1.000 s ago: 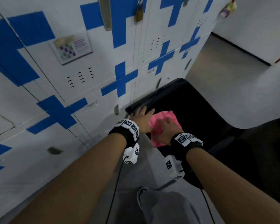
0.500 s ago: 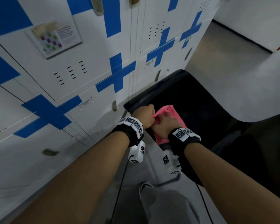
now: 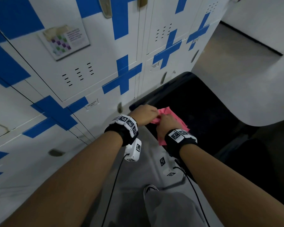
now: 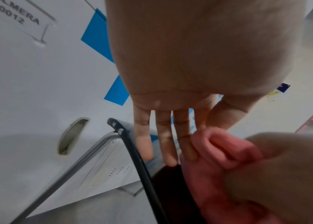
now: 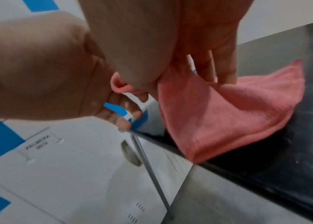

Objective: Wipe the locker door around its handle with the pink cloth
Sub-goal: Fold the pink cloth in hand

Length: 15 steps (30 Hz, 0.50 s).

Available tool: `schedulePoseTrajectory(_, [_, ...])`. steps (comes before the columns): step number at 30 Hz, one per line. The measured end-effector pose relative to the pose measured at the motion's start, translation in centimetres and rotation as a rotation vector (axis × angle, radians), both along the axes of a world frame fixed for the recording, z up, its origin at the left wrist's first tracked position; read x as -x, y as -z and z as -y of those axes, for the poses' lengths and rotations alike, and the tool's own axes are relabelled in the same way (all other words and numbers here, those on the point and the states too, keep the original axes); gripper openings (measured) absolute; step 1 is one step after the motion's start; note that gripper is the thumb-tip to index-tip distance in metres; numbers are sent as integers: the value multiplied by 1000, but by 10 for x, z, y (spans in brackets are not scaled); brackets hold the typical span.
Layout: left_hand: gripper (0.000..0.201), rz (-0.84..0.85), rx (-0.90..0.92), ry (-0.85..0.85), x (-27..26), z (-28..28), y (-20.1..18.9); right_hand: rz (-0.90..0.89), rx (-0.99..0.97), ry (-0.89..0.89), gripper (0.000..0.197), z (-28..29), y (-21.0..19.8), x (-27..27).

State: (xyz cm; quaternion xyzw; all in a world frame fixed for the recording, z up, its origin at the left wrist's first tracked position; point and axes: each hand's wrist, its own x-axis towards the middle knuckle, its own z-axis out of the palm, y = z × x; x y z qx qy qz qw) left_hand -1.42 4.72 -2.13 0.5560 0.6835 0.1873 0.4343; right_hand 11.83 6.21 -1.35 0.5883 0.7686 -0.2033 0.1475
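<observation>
Both of my hands hold the pink cloth (image 3: 168, 112) over the near corner of a black seat (image 3: 203, 108). My left hand (image 3: 152, 114) pinches a bunched corner of the cloth (image 4: 218, 150) between thumb and forefinger. My right hand (image 3: 162, 122) pinches it just beside, and the rest of the cloth (image 5: 218, 115) hangs down onto the black seat (image 5: 295, 136). The white locker door (image 3: 97, 120) has a recessed handle (image 3: 119, 107) left of my left hand, clear of the cloth. The same handle (image 4: 73, 136) (image 5: 130, 154) shows in both wrist views.
White lockers with blue crosses fill the left and top. A notice card (image 3: 64, 41) is stuck on an upper door. The seat's metal leg (image 4: 65, 174) runs down close to the locker. My grey trouser leg and shoe (image 3: 167, 207) stand on the floor below.
A second ago both hands lay flat on the cloth on the black seat. Since then they have closed on it and gathered one end up off the seat.
</observation>
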Motion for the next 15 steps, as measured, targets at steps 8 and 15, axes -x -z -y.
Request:
schedulePoseTrajectory(8, [3,-58,-154,118,6,-7,-3,-325,43,189,31,-2,-14,-18])
schedulePoseTrajectory(15, [20,-184,-195,123,4,-7,-24,-506,118,202,18,4,-35,-17])
